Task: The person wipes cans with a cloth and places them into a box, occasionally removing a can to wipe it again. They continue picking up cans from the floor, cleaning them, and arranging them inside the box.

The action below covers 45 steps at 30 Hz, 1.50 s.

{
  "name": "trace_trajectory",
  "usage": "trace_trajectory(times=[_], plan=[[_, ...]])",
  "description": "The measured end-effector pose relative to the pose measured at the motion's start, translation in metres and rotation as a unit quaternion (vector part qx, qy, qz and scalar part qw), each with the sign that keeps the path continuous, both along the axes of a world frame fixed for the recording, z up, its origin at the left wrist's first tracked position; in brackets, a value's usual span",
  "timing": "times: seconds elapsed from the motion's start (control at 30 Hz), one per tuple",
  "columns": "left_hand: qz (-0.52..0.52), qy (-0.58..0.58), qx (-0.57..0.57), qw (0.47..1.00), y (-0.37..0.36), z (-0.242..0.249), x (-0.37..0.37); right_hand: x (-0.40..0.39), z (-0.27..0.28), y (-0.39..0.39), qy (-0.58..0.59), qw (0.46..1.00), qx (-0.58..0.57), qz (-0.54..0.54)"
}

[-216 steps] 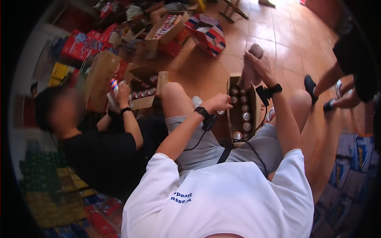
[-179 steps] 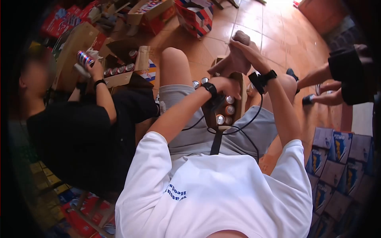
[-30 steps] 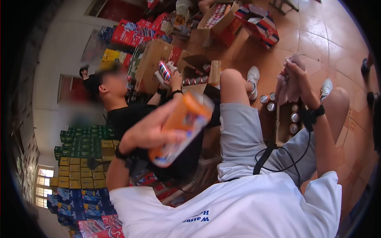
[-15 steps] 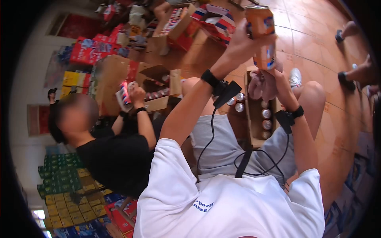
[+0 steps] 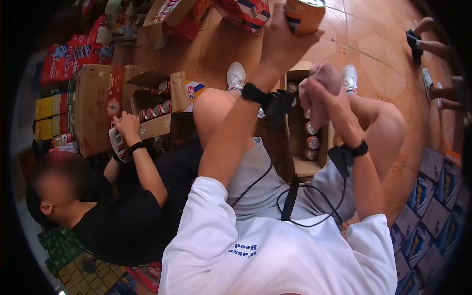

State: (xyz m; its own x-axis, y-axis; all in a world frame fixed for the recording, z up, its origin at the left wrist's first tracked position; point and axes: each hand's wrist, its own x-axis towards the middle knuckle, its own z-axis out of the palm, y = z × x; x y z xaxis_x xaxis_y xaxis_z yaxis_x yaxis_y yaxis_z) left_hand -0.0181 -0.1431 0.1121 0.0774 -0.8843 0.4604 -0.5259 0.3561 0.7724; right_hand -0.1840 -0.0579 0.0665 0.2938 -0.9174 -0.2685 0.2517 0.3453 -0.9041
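Observation:
An orange drink can [image 5: 306,18] sits in my left hand [image 5: 281,42] near the top edge, its fingers wrapped round it. The can is cut off by the frame. My right hand [image 5: 322,93] is lower and apart from the can, above an open cardboard box [image 5: 306,168]. Its fingers look curled and slightly blurred; what they may hold is hidden. Inside the box stands a row of several cans [image 5: 312,143], silver tops up. The box rests on the floor between my legs, partly covered by my right hand and forearm.
A person [image 5: 118,221] in black sits at my left, one hand on a packet beside an open carton [image 5: 160,123] of cans. Red boxes [image 5: 243,12] stand ahead. Stacked blue-and-white cases [image 5: 423,216] are at the right; another person's feet [image 5: 427,78] show at far right.
My left hand has moved up and left with the orange can, away from my right hand. My right hand has stayed above the box. The view has shifted.

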Motion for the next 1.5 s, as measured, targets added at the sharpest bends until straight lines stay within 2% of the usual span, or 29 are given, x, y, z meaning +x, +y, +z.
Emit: trace_trajectory(times=[0.03,0.1,0.23,0.3,0.37,0.4,0.47,0.57,0.6,0.7,0.73,0.8,0.87,0.9,0.93,0.97,1.0,1.03,1.13,1.2,1.27,1.37,1.43,1.5], plan=[[0.006,0.002,0.0,1.0,-0.003,-0.007,0.002,0.007,0.009,0.009,-0.013,0.999,-0.004,0.039],[0.012,-0.039,-0.079,0.996,-0.001,-0.017,0.004,0.021,0.007,0.02,0.011,0.998,-0.008,0.065],[-0.013,-0.011,-0.036,0.999,0.006,-0.027,0.002,0.033,0.008,0.028,0.007,0.992,0.003,0.128],[-0.013,0.003,-0.04,0.999,0.007,-0.028,-0.001,0.033,0.0,0.028,-0.046,0.99,0.006,0.134],[-0.044,0.205,0.044,0.977,0.008,-0.03,-0.005,0.027,-0.008,0.027,-0.035,0.988,0.027,0.149],[-0.044,0.205,0.043,0.977,0.006,-0.032,-0.006,0.026,-0.011,0.027,-0.025,0.985,0.05,0.165],[-0.104,0.41,0.094,0.901,0.001,-0.035,-0.008,0.026,-0.011,0.026,-0.018,0.988,0.024,0.154],[-0.091,0.433,0.131,0.887,0.011,-0.02,0.0,0.031,-0.012,0.026,-0.01,0.992,-0.024,0.123],[-0.087,0.385,0.128,0.91,0.013,-0.018,0.0,0.032,-0.013,0.025,-0.01,0.994,-0.046,0.103],[-0.06,0.36,0.11,0.925,0.018,-0.012,0.003,0.022,-0.012,0.021,-0.026,0.992,-0.008,0.125],[-0.065,0.406,0.094,0.907,0.013,-0.017,0.003,0.018,-0.008,0.019,-0.03,0.991,0.005,0.131],[-0.067,0.439,0.113,0.889,0.01,-0.016,0.012,0.009,0.006,0.016,-0.085,0.983,0.133,0.091],[-0.084,0.5,0.165,0.846,0.011,-0.013,0.02,-0.005,0.001,0.006,-0.077,0.983,0.154,0.057],[-0.088,0.504,0.159,0.844,0.01,-0.013,0.025,-0.012,0.0,0.0,-0.074,0.981,0.18,0.024],[-0.113,0.544,0.188,0.81,0.01,-0.014,0.029,-0.018,-0.001,-0.008,-0.09,0.979,0.183,0.014],[-0.138,0.581,0.216,0.773,0.009,-0.016,0.032,-0.025,0.0,-0.016,-0.085,0.98,0.178,0.014],[-0.152,0.543,0.229,0.793,0.018,0.0,0.032,-0.026,0.012,-0.023,-0.127,0.985,0.117,0.022],[-0.155,0.546,0.227,0.791,0.02,0.004,0.033,-0.027,0.023,-0.029,-0.169,0.984,0.057,0.03],[-0.207,0.6,0.237,0.735,0.025,0.013,0.034,-0.023,0.064,-0.051,-0.199,0.979,0.023,0.038],[-0.215,0.593,0.233,0.74,0.026,0.013,0.038,-0.018,0.084,-0.065,-0.216,0.975,-0.003,0.059],[-0.221,0.584,0.227,0.747,0.025,0.012,0.039,-0.011,0.093,-0.078,-0.318,0.941,0.008,0.117],[-0.183,0.607,0.209,0.745,0.026,0.013,0.031,0.0,0.086,-0.079,-0.382,0.912,-0.035,0.145],[-0.157,0.604,0.222,0.749,0.033,0.019,0.026,0.003,0.088,-0.074,-0.394,0.909,-0.025,0.138],[-0.165,0.622,0.239,0.728,0.035,0.016,0.022,0.002,0.092,-0.069,-0.322,0.944,-0.027,0.066]])
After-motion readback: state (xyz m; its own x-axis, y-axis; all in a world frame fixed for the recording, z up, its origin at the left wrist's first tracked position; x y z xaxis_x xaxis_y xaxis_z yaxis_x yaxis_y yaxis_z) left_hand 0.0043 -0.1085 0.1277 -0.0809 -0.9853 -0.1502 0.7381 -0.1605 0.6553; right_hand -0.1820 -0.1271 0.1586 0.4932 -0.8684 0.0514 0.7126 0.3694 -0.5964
